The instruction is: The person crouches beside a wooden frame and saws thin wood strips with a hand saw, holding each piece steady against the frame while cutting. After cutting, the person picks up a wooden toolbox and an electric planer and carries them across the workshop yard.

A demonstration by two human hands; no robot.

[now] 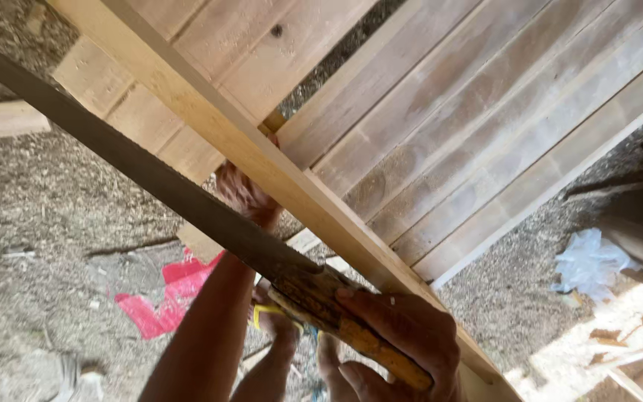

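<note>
My right hand (403, 339) grips the worn wooden handle (336, 313) of a handsaw at the bottom centre. Its dark blade (120, 160) runs up to the left edge, lying alongside a long pale wooden batten (210, 119). The batten slants from the top left down to the bottom right. My left hand (243, 190) reaches up from below and holds the batten where it crosses a panel of boards (470, 126); the fingers are partly hidden behind the wood.
Sawdust covers the ground (53, 223). A red plastic scrap (161, 301) lies under my left arm, and crumpled white plastic (589, 260) lies at the right. A short wooden block (9, 119) sits at the left edge. More timber pieces (634, 357) are at the bottom right.
</note>
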